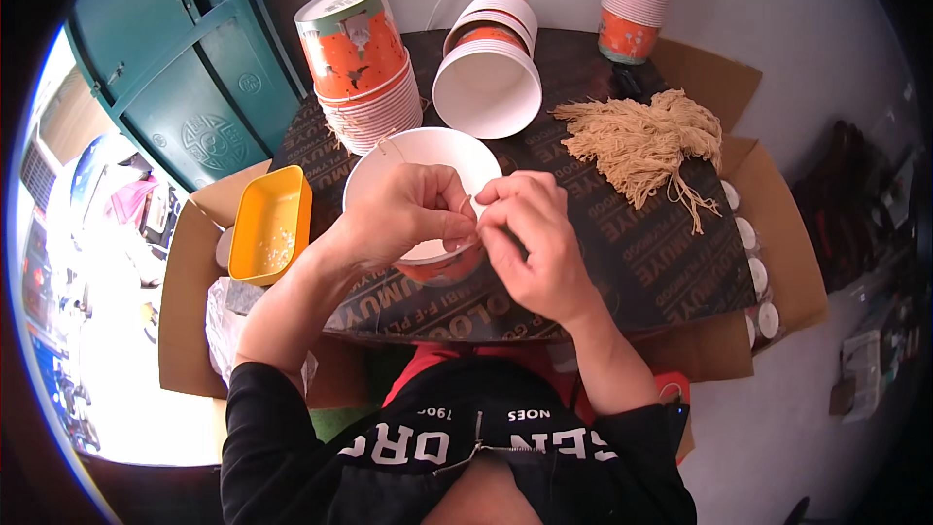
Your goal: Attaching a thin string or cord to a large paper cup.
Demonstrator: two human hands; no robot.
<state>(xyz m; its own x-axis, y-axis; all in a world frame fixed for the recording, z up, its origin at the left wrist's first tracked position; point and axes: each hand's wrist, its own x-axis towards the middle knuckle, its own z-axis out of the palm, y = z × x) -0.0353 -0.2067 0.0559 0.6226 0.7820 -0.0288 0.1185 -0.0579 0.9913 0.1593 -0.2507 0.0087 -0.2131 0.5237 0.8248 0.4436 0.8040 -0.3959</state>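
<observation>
A paper tub (369, 170), white inside and orange outside, stands in front of me at the table's near edge. Over its right-hand rim my left hand (413, 209) is closed, thumb and fingertips pinched together. My right hand (533, 243) pinches close beside it, its fingertips nearly meeting the left ones. Something thin and pale shows between the fingertips, too small to name. A short loop of tan cord (391, 146) sits at the tub's far left rim. The hands cover much of the tub's right side.
Behind stand a stack of upturned orange tubs (355, 63), tubs lying on their side (486, 87) and a tall stack (632, 19). Tan cords (651, 141) lie at right. A yellow tray (303, 199) with small bits sits left. Open cardboard boxes (199, 321) flank the dark table (661, 277).
</observation>
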